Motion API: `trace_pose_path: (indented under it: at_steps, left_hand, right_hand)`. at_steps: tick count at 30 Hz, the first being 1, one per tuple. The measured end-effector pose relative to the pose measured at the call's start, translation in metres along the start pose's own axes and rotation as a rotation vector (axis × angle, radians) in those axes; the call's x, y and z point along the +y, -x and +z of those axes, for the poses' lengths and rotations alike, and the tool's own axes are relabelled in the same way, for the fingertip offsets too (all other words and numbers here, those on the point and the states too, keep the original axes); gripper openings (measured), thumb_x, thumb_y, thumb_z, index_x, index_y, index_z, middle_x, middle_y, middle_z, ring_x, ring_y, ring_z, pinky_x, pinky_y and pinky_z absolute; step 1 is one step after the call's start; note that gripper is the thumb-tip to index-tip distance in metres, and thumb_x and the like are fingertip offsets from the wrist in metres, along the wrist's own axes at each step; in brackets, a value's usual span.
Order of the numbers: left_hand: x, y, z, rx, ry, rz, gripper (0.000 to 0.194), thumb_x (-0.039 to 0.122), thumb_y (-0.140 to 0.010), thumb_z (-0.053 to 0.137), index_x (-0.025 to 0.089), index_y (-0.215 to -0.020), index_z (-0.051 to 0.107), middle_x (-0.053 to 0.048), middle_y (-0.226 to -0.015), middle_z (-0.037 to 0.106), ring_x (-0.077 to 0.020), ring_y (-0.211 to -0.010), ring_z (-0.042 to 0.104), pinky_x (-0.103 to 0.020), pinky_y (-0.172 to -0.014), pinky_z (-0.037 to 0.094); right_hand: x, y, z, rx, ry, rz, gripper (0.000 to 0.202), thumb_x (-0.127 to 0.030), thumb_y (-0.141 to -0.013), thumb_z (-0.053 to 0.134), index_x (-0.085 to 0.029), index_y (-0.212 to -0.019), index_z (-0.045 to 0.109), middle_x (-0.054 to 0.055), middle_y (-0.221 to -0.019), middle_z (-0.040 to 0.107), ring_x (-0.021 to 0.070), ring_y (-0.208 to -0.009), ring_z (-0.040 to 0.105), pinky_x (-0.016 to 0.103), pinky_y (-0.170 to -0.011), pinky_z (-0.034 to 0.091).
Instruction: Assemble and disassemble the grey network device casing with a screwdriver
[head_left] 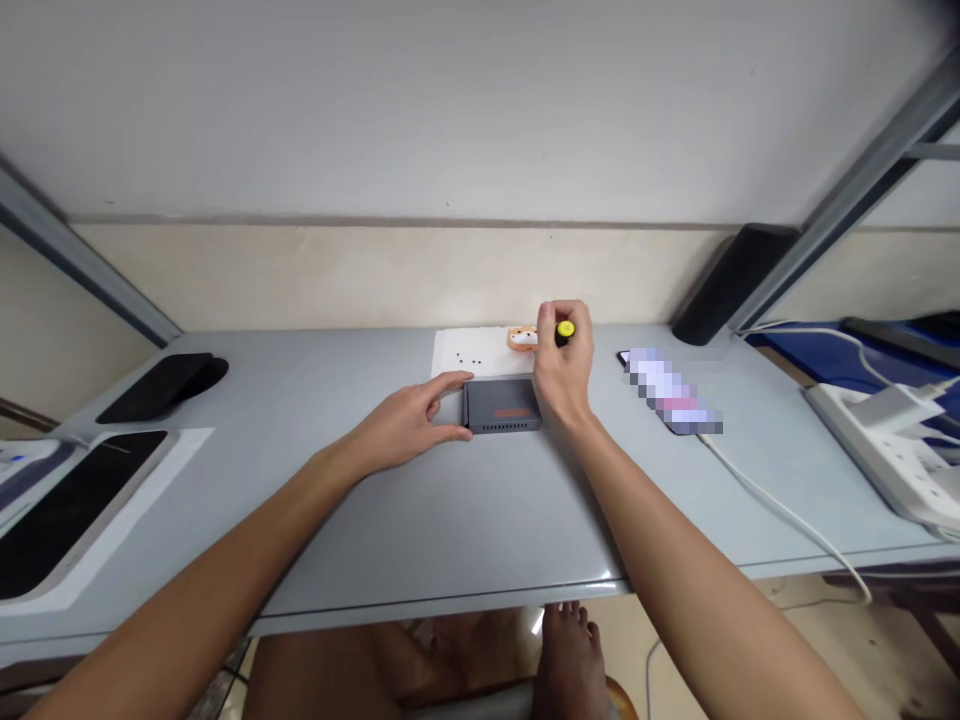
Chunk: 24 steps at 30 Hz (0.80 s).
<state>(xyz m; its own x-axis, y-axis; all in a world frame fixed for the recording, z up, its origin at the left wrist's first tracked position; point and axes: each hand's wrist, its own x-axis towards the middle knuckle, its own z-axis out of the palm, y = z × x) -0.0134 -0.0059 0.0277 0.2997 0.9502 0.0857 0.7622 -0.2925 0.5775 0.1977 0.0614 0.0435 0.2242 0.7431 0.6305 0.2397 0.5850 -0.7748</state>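
A small dark grey box [504,398] with a row of vent slots and a reddish label lies flat on the table. My left hand [409,425] grips its left end between thumb and fingers. My right hand [564,365] is closed around a screwdriver [565,329], whose yellow-capped black handle end shows above the fist. Its shaft and tip are hidden behind the hand, by the box's right end. Behind the box, several tiny dark screws [469,360] lie on a white sheet [446,345]. An orange-rimmed piece [523,338] with dark specks on its white middle sits beside them.
A phone [667,390] with a white cable lies right of my hand. Farther right are a black cylinder [731,285] and a white power strip [885,450]. At left are a black curved object [161,385] and a black-screened tablet [82,510] on white paper.
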Motion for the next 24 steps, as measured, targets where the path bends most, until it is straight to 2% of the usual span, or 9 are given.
trace_pose_path:
  at_steps: [2,4,7,10,12,17,20,24]
  left_hand:
    - [0.001,0.000,0.000,0.000,-0.024,0.013,0.067,0.056,-0.087,0.073,0.028,-0.146,0.061,0.007,-0.068,0.043,-0.0167,-0.061,0.047,-0.027,-0.062,0.040]
    - [0.002,0.001,0.000,-0.005,-0.043,0.015,0.067,0.057,-0.088,0.073,0.029,-0.147,0.061,0.007,-0.068,0.043,-0.0173,-0.061,0.049,-0.027,-0.063,0.041]
    - [0.004,0.001,0.001,0.000,-0.062,0.016,0.069,0.056,-0.087,0.074,0.030,-0.150,0.060,0.006,-0.068,0.045,-0.0187,-0.063,0.051,-0.029,-0.065,0.043]
    - [0.004,0.000,0.002,0.021,-0.066,0.035,0.069,0.056,-0.088,0.073,0.030,-0.151,0.059,0.005,-0.071,0.050,-0.0196,-0.067,0.054,-0.030,-0.069,0.045]
    - [0.004,0.000,0.004,0.024,-0.062,0.041,0.069,0.057,-0.088,0.073,0.030,-0.150,0.060,0.005,-0.072,0.052,-0.0198,-0.068,0.054,-0.030,-0.070,0.046]
    - [0.006,0.000,0.005,0.030,-0.039,0.079,0.057,0.057,-0.087,0.072,0.026,-0.134,0.069,0.002,-0.080,0.059,-0.0187,-0.069,0.054,-0.031,-0.072,0.048]
    - [0.008,0.001,0.005,0.044,-0.053,0.115,0.051,0.057,-0.087,0.070,0.024,-0.126,0.070,-0.001,-0.089,0.065,-0.0186,-0.072,0.056,-0.031,-0.073,0.050]
    - [0.009,0.003,0.005,0.041,-0.102,0.133,0.049,0.059,-0.087,0.067,0.024,-0.123,0.069,-0.001,-0.090,0.067,-0.0184,-0.071,0.058,-0.032,-0.073,0.051]
  right_hand:
    - [0.003,0.005,-0.002,-0.007,0.087,-0.057,0.028,-0.052,-0.103,0.049,-0.026,-0.093,0.054,0.007,-0.103,0.057,0.0208,-0.102,0.058,0.039,-0.097,0.051]
    - [0.005,0.008,-0.002,0.043,0.160,-0.051,0.032,-0.054,-0.106,0.041,-0.027,-0.098,0.055,0.008,-0.109,0.055,0.0216,-0.108,0.058,0.040,-0.101,0.050]
    - [0.010,0.011,0.004,0.073,0.190,0.054,0.038,-0.057,-0.108,0.031,-0.028,-0.103,0.055,0.009,-0.111,0.055,0.0221,-0.112,0.058,0.040,-0.105,0.049]
    - [0.011,0.013,0.008,0.018,0.137,0.143,0.040,-0.059,-0.107,0.033,-0.027,-0.104,0.057,0.009,-0.111,0.059,0.0226,-0.117,0.058,0.041,-0.108,0.047]
    - [0.009,0.014,0.008,-0.016,0.095,0.178,0.040,-0.061,-0.106,0.036,-0.027,-0.103,0.057,0.008,-0.108,0.061,0.0220,-0.114,0.060,0.040,-0.106,0.047]
    - [-0.001,0.015,0.005,-0.052,0.002,0.308,0.044,-0.068,-0.103,0.037,-0.028,-0.091,0.051,0.001,-0.085,0.061,0.0189,-0.088,0.066,0.034,-0.088,0.051]
    - [-0.001,0.014,0.004,-0.001,-0.065,0.310,0.044,-0.069,-0.100,0.043,-0.028,-0.086,0.047,-0.001,-0.081,0.060,0.0185,-0.087,0.068,0.032,-0.086,0.051]
    - [0.003,0.012,0.006,-0.001,-0.118,0.315,0.044,-0.068,-0.098,0.049,-0.027,-0.082,0.047,-0.002,-0.077,0.059,0.0187,-0.089,0.070,0.032,-0.087,0.051]
